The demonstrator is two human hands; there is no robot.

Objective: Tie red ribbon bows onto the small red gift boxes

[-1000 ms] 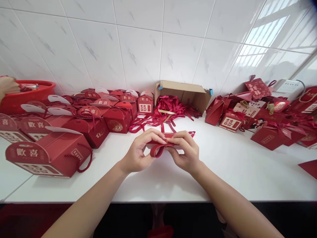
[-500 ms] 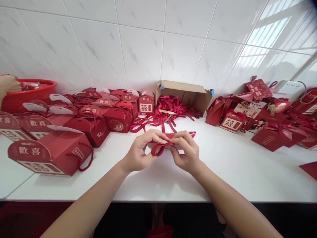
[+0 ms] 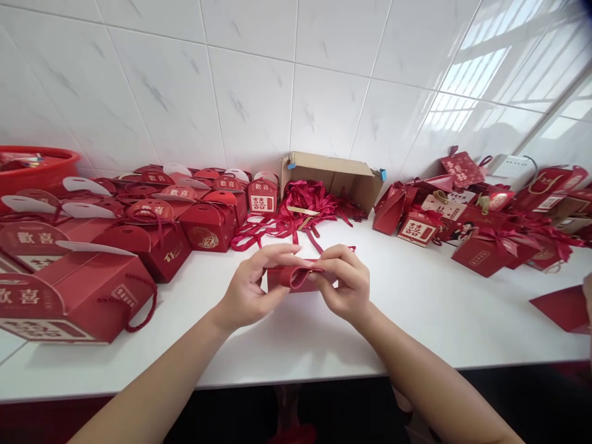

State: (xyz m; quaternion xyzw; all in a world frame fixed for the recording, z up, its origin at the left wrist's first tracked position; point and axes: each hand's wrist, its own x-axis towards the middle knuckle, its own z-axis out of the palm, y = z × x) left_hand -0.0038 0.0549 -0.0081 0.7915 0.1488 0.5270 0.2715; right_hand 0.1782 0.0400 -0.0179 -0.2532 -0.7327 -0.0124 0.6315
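In front of me a small red box rests on the white table, with a dark red ribbon loop across its top. My right hand pinches the ribbon between thumb and fingers at the loop's right end. Around the box's left side is my left hand, its fingers stretched over the top and its thumb held apart in front. Whether its fingertips touch the ribbon is hard to tell. Behind the box lies a heap of loose ribbons, spilling from a cardboard box tipped on its side.
Several red gift boxes with handles crowd the left side, and a red basin stands behind them. More boxes, some with bows, stand at the right. Another person's hand is by a red piece at the right edge.
My left fingers have loosened from the ribbon loop and spread, while my right hand keeps its pinch. The view has shifted right; another person's hand appears at the right edge.
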